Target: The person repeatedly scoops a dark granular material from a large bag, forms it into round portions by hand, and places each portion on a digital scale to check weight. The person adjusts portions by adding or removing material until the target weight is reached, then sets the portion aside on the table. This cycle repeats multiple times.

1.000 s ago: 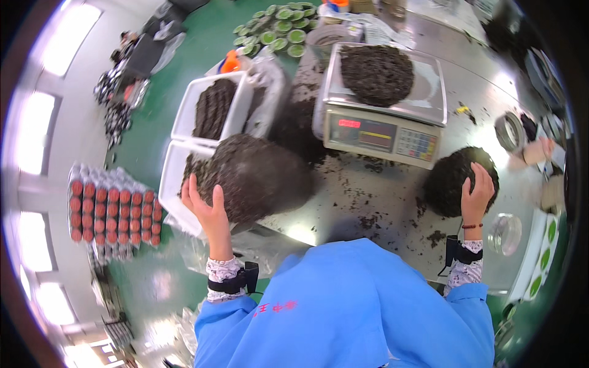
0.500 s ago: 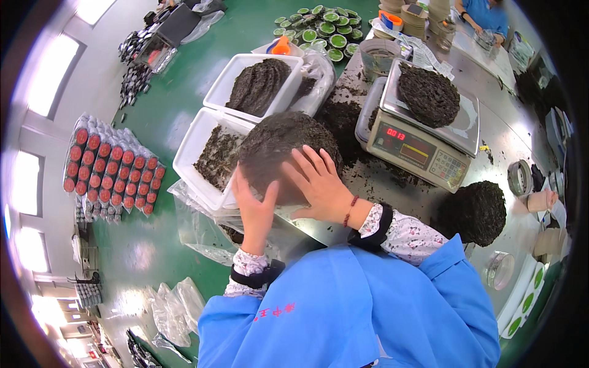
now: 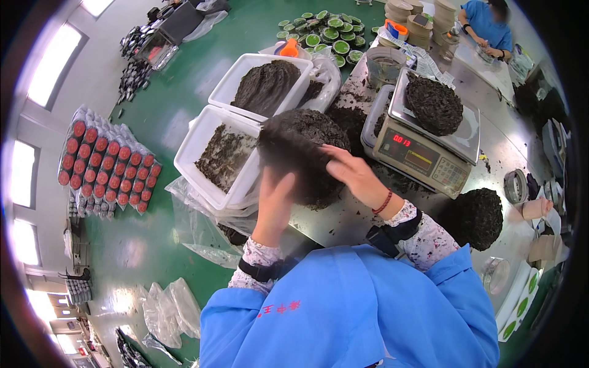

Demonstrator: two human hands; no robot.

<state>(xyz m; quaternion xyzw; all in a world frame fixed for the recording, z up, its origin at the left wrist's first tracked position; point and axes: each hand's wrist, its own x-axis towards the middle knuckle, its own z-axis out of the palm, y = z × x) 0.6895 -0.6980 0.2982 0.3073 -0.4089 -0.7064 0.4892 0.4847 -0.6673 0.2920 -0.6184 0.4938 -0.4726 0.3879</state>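
Note:
A round stack of dark dried seaweed (image 3: 322, 132) lies on the steel table in front of me. Its left part, smeared by motion, looks like a lifted sheet. My left hand (image 3: 274, 205), blurred too, grips this sheet at its lower left edge, thumb on the near side and fingers partly hidden behind it. My right hand (image 3: 359, 175) touches the right side with fingers stretched out over the seaweed. To the right, a digital scale (image 3: 423, 153) with red lit digits carries another seaweed disc (image 3: 434, 104) on its steel pan.
Left of the stack stand two white tubs, one with a thick seaweed pile (image 3: 267, 86), the other with scraps (image 3: 224, 156). A further seaweed disc (image 3: 475, 219) lies below the scale. Clear plastic bags (image 3: 208, 227) hang by the tubs. A co-worker (image 3: 488, 27) sits at the far right.
The left part of the seaweed has come up as a blurred sheet, with my left hand at it. My right hand's spread fingers have drawn together and moved to the right side.

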